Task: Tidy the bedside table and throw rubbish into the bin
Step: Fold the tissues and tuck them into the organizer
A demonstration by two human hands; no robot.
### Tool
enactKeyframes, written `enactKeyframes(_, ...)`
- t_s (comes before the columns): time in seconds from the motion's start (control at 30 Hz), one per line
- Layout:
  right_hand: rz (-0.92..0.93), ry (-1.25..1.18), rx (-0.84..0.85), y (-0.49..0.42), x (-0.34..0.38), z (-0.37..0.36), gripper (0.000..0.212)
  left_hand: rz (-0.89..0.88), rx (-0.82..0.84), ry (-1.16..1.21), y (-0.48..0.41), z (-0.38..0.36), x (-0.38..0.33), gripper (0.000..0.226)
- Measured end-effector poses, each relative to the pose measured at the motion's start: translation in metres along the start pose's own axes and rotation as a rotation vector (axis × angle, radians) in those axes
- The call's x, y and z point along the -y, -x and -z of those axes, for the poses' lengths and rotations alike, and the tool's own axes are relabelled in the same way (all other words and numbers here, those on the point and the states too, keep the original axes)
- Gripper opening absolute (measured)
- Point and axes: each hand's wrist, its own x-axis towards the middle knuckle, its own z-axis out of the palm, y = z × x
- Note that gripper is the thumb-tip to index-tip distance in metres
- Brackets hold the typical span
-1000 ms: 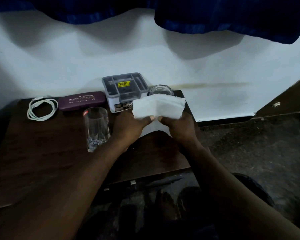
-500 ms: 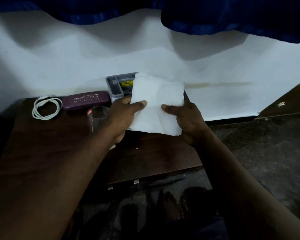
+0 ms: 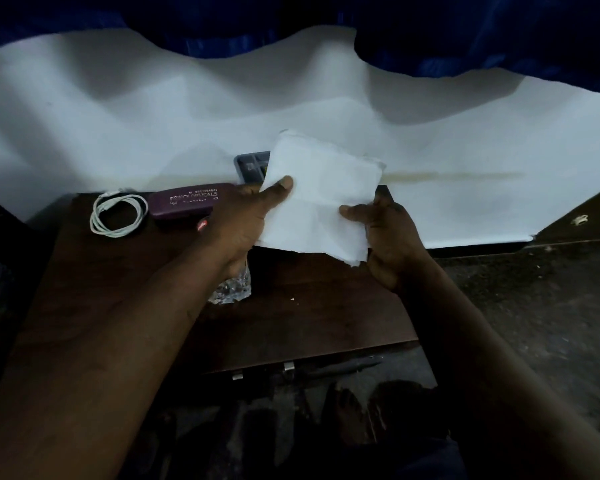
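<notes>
Both hands hold a folded white tissue [image 3: 321, 199] upright above the dark wooden bedside table [image 3: 326, 306]. My left hand [image 3: 246, 223] pinches its left edge with the thumb on the front face. My right hand [image 3: 385, 237] pinches the right edge, thumb pointing left across the paper. The tissue hides most of a grey compartment box [image 3: 252, 166] at the back of the table. A clear drinking glass [image 3: 231, 289] stands under my left wrist, mostly hidden.
A purple spectacle case [image 3: 187, 200] and a coiled white cable [image 3: 118, 213] lie at the table's back left. A white wall and dark blue curtain rise behind. Dark floor lies to the right, and my feet show below the table's front edge.
The tissue has gone from a narrow folded strip to a wider sheet held upright, and both hands have risen with it. It now covers the box and the glass jar behind.
</notes>
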Motion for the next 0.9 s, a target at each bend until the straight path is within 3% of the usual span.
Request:
enactKeyframes(0.07,0.004,-0.033,-0.003,-0.003,0.001,-0.003,0.023,0.020,0.034,-0.024,-0.001,0.006,-0.002,0.017)
enactKeyframes(0.27,0.002,-0.124,0.088,-0.005,0.002,-0.011,0.023,0.034,0.049,0.061,0.002,0.018,-0.007,0.016)
enactKeyframes(0.47,-0.009,-0.160,0.232,-0.006,-0.001,-0.015,0.009,0.095,-0.082,0.273,-0.001,0.026,-0.008,0.027)
enactKeyframes(0.57,0.034,-0.110,0.176,-0.010,-0.008,-0.019,0.020,0.208,-0.071,0.479,0.001,0.027,-0.008,0.052)
enactKeyframes(0.63,0.066,-0.033,0.129,-0.013,-0.012,-0.019,0.016,0.268,-0.024,0.582,0.003,0.025,-0.005,0.075)
enactKeyframes(0.7,0.095,-0.004,0.094,-0.015,-0.015,-0.022,0.024,0.281,0.024,0.645,0.007,0.021,-0.004,0.084)
enactKeyframes(0.9,0.236,0.194,0.136,-0.010,-0.019,-0.037,0.027,0.149,0.046,0.647,0.012,0.006,-0.003,0.051)
